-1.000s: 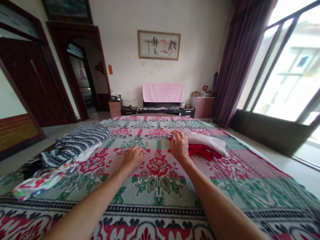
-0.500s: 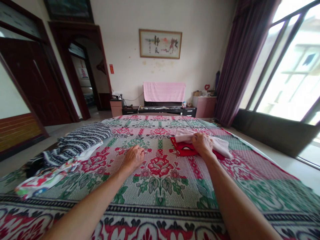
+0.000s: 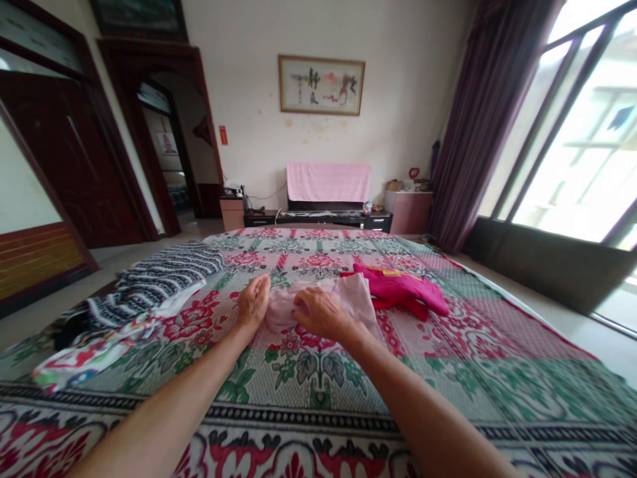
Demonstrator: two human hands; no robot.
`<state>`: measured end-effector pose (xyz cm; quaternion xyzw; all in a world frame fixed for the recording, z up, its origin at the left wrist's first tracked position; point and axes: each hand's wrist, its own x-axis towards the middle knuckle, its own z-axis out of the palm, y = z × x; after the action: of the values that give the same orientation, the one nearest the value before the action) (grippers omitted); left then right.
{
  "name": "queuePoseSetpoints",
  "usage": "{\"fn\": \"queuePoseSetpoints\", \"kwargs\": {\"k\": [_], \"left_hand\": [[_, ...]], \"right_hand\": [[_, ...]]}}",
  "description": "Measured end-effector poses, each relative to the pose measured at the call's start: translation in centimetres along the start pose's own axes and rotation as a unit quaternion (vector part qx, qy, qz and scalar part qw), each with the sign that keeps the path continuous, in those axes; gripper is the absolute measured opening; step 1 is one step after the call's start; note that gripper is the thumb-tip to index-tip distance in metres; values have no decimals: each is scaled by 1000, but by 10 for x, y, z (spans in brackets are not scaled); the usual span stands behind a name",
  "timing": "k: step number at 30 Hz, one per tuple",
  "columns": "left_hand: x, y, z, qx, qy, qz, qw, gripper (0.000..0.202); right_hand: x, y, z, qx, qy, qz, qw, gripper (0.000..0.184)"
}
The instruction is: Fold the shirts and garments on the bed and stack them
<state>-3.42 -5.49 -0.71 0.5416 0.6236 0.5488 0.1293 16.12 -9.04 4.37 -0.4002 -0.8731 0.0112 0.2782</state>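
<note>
A pale pink folded garment [image 3: 355,299] lies on the patterned bedspread [image 3: 318,385] in front of me. My right hand [image 3: 321,312] is over its middle, fingers curled down and closed on the cloth. At the garment's left end stands my left hand [image 3: 253,301], its fingers stretched out and its palm side facing the cloth; whether it touches is hard to tell. Right of the pale garment is a magenta folded garment [image 3: 408,287], with red cloth [image 3: 415,309] showing beneath it.
On the left lie a black-and-white striped garment [image 3: 164,275] and a white garment with a colourful print [image 3: 84,362]. Beyond the bedspread's far edge, a pink cloth [image 3: 328,181] covers something on a low black cabinet [image 3: 261,219]. Purple curtains [image 3: 478,133] hang by the window.
My right hand has brought the pale pink garment leftward off the pile, uncovering the magenta garment. My left hand has shifted slightly left and turned upright, its fingers now stretched.
</note>
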Motion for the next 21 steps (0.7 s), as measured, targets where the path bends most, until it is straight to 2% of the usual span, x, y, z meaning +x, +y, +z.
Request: {"fn": "queuePoseSetpoints", "kwargs": {"k": [2, 4, 8, 10, 13, 17, 19, 21], "left_hand": [[1, -2, 1, -4, -15, 0, 1000, 35], [1, -3, 4, 8, -42, 12, 999, 32], [-1, -1, 7, 43, -95, 56, 993, 33], [-2, 0, 8, 76, -108, 86, 987, 35], [-3, -1, 10, 142, -116, 117, 976, 37], [-6, -1, 11, 189, -124, 125, 966, 24], [-5, 2, 8, 176, -111, 122, 971, 17], [1, 7, 1, 141, -71, 106, 982, 17]], "right_hand": [[-2, -1, -3, 50, -18, 2, 999, 16], [-2, 8, -12, 57, 14, 60, 996, 20], [-2, 41, -31, -83, 80, 195, 974, 24], [-5, 57, -36, -139, 69, 241, 958, 30], [-11, 74, -39, -171, 34, 301, 937, 35], [-15, 84, -40, -157, -6, 313, 937, 25], [-14, 85, -41, -148, 18, 298, 943, 23], [-10, 84, -44, -118, 79, 288, 947, 23]]}}
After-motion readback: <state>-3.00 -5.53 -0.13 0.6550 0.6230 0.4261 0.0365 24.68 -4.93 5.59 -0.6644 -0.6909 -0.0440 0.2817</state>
